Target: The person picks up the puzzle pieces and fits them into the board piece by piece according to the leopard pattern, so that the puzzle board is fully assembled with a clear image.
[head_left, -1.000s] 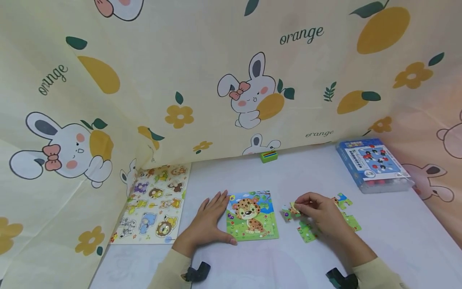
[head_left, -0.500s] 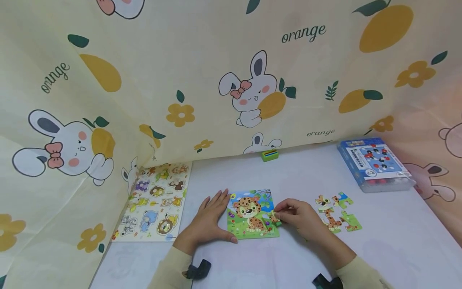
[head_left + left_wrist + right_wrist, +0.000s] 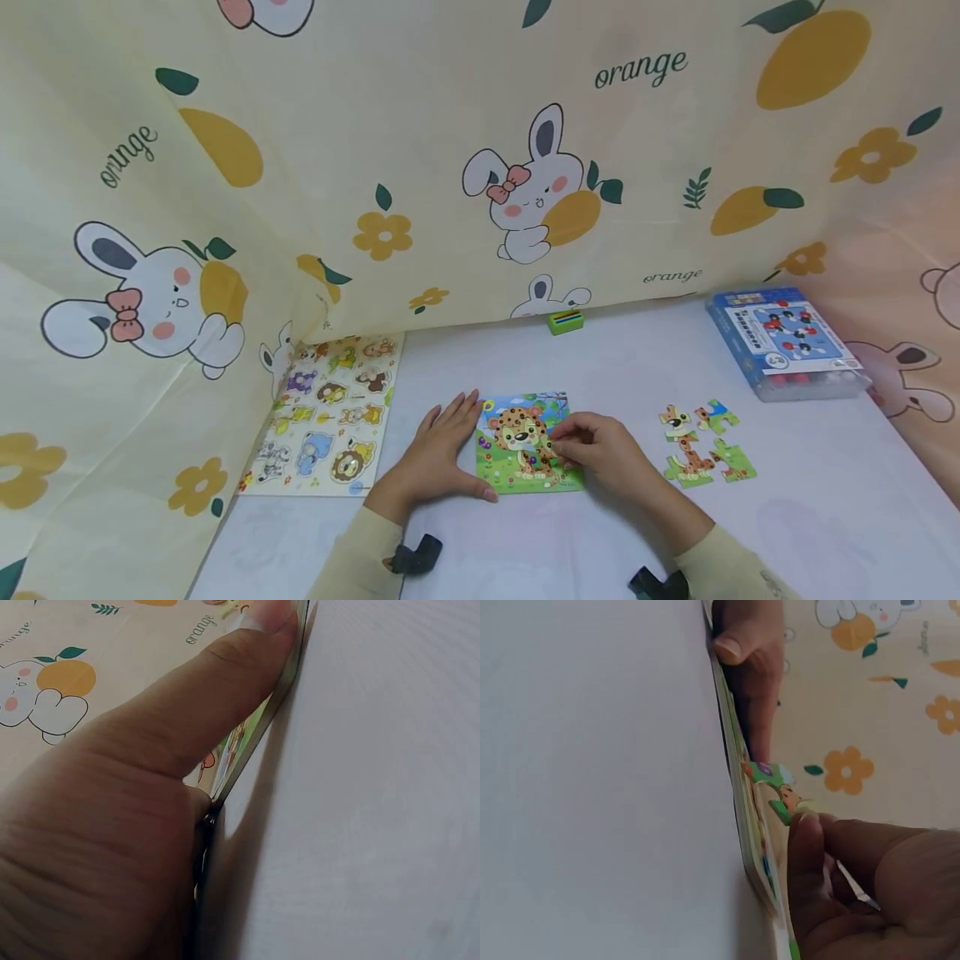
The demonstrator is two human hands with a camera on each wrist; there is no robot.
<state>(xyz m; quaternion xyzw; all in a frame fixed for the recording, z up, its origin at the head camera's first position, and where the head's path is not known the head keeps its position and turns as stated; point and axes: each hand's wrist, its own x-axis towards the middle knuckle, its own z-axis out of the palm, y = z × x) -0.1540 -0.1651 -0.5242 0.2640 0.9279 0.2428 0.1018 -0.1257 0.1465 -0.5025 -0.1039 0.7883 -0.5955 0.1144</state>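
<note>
A small square leopard puzzle board [image 3: 495, 479] lies on the white tabletop. My left hand [image 3: 435, 454] rests against its left side with straight fingers, the thumb along the near edge; the left wrist view shows that thumb [image 3: 232, 667] on the board's rim. Between thumb and index finger, my right hand [image 3: 611, 454] pinches a puzzle piece [image 3: 789, 799] over the board's right half. The piece has green, orange and purple patches and tilts up off the board in the right wrist view. Loose puzzle pieces [image 3: 692, 462] lie to the right of the hand.
An animal picture sheet [image 3: 380, 433] lies at the left. A blue-lidded box [image 3: 795, 342] stands at the back right. Near the foot of the printed curtain [image 3: 420, 167] sits a small green block [image 3: 566, 323].
My right hand has carried the puzzle piece leftward from beside the loose pieces to over the board, uncovering those pieces. The left hand stays against the board.
</note>
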